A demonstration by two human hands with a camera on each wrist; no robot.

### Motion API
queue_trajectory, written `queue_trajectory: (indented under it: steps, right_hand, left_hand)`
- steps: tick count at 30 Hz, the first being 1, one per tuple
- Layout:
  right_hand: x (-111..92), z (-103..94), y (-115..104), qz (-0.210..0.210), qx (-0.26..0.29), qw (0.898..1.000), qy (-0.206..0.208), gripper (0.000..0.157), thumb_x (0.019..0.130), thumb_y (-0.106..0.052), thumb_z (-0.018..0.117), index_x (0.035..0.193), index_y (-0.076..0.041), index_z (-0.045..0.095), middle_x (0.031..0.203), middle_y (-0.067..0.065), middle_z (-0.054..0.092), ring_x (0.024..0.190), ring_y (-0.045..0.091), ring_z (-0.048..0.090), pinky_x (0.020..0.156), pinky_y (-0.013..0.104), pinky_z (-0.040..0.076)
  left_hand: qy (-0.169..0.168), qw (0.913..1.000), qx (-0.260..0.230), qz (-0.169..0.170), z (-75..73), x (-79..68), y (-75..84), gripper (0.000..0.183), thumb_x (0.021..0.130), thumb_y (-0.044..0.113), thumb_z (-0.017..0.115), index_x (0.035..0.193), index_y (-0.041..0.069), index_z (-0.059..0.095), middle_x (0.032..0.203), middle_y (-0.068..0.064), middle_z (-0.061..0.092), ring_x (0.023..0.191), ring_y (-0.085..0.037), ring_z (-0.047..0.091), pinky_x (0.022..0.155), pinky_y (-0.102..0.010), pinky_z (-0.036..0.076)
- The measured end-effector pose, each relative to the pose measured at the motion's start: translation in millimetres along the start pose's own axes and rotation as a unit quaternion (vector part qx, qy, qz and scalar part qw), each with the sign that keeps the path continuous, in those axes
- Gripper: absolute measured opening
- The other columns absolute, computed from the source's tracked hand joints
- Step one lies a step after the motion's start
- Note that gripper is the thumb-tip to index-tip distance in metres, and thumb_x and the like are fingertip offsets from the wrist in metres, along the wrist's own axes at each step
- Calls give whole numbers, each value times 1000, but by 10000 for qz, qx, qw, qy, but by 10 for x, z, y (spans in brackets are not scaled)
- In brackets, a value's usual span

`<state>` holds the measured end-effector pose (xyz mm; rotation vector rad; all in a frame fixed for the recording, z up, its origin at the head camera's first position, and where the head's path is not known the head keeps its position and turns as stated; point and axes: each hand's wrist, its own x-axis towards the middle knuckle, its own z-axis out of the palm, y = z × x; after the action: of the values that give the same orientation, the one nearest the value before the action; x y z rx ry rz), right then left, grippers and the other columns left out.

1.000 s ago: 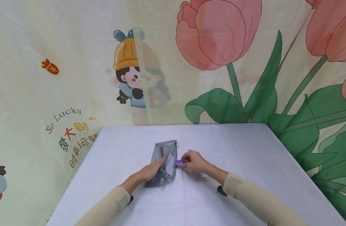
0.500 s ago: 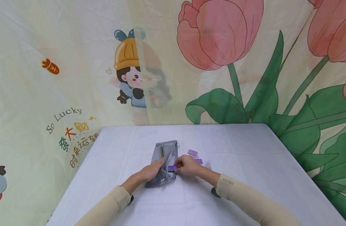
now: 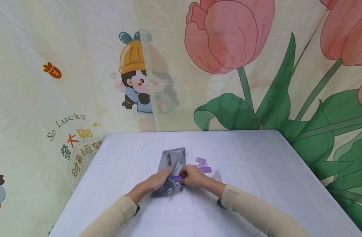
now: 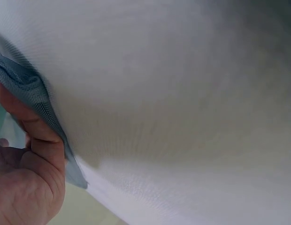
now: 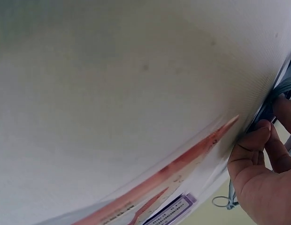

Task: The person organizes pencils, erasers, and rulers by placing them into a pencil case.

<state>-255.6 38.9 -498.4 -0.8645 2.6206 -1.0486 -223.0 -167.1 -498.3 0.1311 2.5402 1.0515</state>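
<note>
A grey see-through pencil case [image 3: 175,154] lies in the middle of the table with its mouth pulled apart; pencils [image 3: 168,158] show inside. My left hand [image 3: 158,179] grips its left edge. In the left wrist view the left hand [image 4: 33,173] has its fingers curled at the blue-grey fabric edge [image 4: 44,101]. My right hand [image 3: 194,176] pinches a small purple block [image 3: 177,178] between thumb and fingers at the case's mouth. The right wrist view has the right hand [image 5: 265,178] at the case's zipper edge [image 5: 285,85], where the block is mostly hidden.
Several more purple blocks [image 3: 201,160] lie right of the case, beyond the right hand. A clear pink set square [image 3: 217,176] lies next to them. The white-covered table [image 3: 243,148] ends at a printed cloth backdrop [image 3: 169,121].
My right hand has carried the purple block left and slightly nearer, from beside the case into its mouth. More blocks and the set square have come into sight. The left hand keeps its place.
</note>
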Motion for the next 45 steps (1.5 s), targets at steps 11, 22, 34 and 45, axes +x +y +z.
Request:
queue_trajectory:
  steps: [11, 22, 34, 45]
  right_hand:
    - [-16, 44, -54, -12, -372, 9993, -15, 18, 73, -8, 83, 86, -3, 72, 70, -3, 63, 63, 5, 53, 61, 19, 48]
    - [-60, 51, -88, -221, -545, 9982, -72, 17, 75, -6, 80, 88, -2, 71, 72, -1, 63, 64, 4, 51, 63, 18, 47]
    - [-69, 54, -84, -520, -565, 9970, -56, 15, 76, -7, 79, 90, -3, 75, 74, -1, 68, 65, 2, 53, 65, 17, 49]
    - [-179, -123, -55, -517, -103, 9983, -251, 23, 85, -11, 76, 103, 2, 75, 83, 3, 72, 68, 3, 57, 63, 18, 51]
  left_hand:
    - [54, 9985, 449, 300, -1, 30, 12, 49, 106, 54, 22, 154, 51, 14, 139, -22, 47, 68, -27, 57, 53, -35, 42]
    - [48, 9982, 253, 540, -7, 33, 19, 48, 107, 49, 23, 154, 52, 14, 138, -25, 46, 62, -21, 52, 48, -33, 44]
    - [369, 9906, 803, 1048, -17, 29, 37, 50, 108, 41, 24, 158, 38, 19, 120, -24, 58, 69, -21, 54, 61, -37, 46]
    - [504, 9897, 967, 932, 7, -15, 88, 50, 108, 42, 27, 157, 38, 23, 132, -26, 56, 100, -29, 60, 88, -58, 48]
